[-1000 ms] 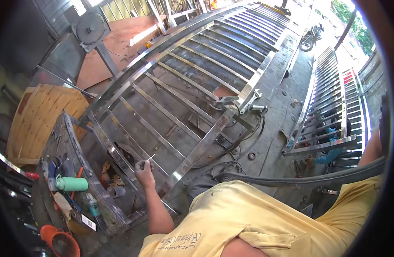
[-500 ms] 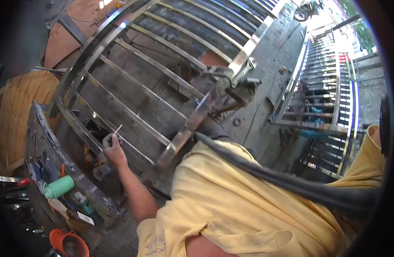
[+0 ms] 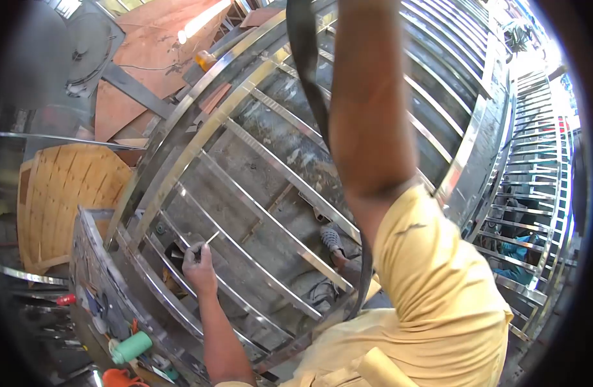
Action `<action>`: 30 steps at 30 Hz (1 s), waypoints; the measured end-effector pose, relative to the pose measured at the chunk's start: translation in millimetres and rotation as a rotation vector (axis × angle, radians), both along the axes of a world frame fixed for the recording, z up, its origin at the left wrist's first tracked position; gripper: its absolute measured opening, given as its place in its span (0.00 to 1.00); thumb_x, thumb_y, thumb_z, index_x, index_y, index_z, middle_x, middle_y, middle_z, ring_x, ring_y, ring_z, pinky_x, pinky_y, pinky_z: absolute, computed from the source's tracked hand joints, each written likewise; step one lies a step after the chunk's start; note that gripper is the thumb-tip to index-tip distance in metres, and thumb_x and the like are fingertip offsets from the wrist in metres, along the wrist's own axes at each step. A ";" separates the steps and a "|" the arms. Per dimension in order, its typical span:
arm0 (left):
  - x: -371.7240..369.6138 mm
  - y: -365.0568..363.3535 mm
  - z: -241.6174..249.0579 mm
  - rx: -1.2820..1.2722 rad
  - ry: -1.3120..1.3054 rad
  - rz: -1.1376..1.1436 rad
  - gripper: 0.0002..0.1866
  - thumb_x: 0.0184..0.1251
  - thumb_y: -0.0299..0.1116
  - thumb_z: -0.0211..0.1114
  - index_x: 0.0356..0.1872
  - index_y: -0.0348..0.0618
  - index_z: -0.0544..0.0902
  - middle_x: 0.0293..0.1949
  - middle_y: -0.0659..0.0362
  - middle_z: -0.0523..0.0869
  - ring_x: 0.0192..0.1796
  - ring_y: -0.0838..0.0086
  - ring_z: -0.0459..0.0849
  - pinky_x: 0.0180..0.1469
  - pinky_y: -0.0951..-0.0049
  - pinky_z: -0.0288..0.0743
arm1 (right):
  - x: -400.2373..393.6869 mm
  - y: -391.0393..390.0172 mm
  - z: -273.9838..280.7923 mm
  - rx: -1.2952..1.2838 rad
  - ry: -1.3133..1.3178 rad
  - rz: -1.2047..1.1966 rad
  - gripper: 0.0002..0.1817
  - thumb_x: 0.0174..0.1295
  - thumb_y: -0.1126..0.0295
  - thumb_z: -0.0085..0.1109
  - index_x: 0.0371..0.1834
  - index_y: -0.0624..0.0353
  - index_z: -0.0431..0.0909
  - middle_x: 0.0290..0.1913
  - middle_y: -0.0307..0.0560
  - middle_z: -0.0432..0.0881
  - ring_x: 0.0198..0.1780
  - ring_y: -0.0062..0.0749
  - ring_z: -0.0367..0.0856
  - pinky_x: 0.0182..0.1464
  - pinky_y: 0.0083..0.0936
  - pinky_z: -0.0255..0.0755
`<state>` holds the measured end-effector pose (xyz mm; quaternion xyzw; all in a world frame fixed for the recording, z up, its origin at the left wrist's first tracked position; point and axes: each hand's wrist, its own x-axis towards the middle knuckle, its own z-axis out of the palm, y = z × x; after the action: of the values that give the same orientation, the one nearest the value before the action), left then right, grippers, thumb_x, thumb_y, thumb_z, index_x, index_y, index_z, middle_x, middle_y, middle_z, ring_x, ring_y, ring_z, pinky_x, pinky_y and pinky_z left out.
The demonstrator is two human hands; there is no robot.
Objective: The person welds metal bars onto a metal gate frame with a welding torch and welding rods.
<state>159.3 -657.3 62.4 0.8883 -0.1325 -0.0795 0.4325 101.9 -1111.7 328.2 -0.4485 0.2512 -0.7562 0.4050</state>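
Observation:
Between the thumb and fingers of my left hand (image 3: 200,261) is a thin white stick (image 3: 212,237), its free end pointing up and to the right. This hand is above the slats near the left side of a shiny metal railing frame (image 3: 280,164), which has long rails and several cross slats. My right arm reaches up through the top of the view, and its hand is out of the picture. A dark cable (image 3: 311,84) hangs alongside that arm and passes down across the frame.
A worn metal bench (image 3: 103,258) at the left bears a green bottle (image 3: 132,347); an orange object (image 3: 121,378) is near its lower end. Behind it leans a wooden panel (image 3: 74,200). A second railing (image 3: 525,171) stands at right. A sandalled foot (image 3: 331,238) shows through the slats.
My right arm has swung up across the view, and the dark cable now hangs beside it. The view has shifted; my left hand still pinches the white stick.

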 end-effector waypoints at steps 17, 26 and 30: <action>196.4 -351.0 -113.4 -0.388 0.004 -0.279 0.07 0.71 0.30 0.72 0.44 0.38 0.88 0.40 0.64 0.89 0.43 0.81 0.82 0.49 0.77 0.76 | 96.5 67.2 -370.5 0.647 0.484 0.199 0.38 0.74 0.72 0.59 0.81 0.53 0.47 0.38 0.45 0.80 0.31 0.27 0.81 0.34 0.27 0.74; 208.4 -347.8 -131.9 -0.170 -0.296 -0.470 0.04 0.70 0.27 0.72 0.41 0.39 0.88 0.42 0.63 0.90 0.50 0.77 0.84 0.60 0.73 0.74 | 111.9 108.6 -372.7 0.874 -0.039 0.412 0.27 0.82 0.64 0.49 0.77 0.61 0.56 0.49 0.48 0.81 0.40 0.21 0.81 0.42 0.21 0.79; 204.7 -349.8 -125.9 -0.164 -0.275 -0.465 0.03 0.70 0.27 0.72 0.41 0.40 0.89 0.43 0.63 0.90 0.54 0.75 0.84 0.64 0.71 0.72 | 95.5 94.9 -372.3 1.084 -0.468 0.722 0.24 0.84 0.55 0.42 0.73 0.58 0.62 0.47 0.47 0.81 0.33 0.23 0.80 0.30 0.21 0.78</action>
<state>364.0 -1007.1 -63.5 0.7985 -0.3962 -0.0445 0.4510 197.4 -1016.8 -44.2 -0.0636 0.3345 -0.4185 0.8419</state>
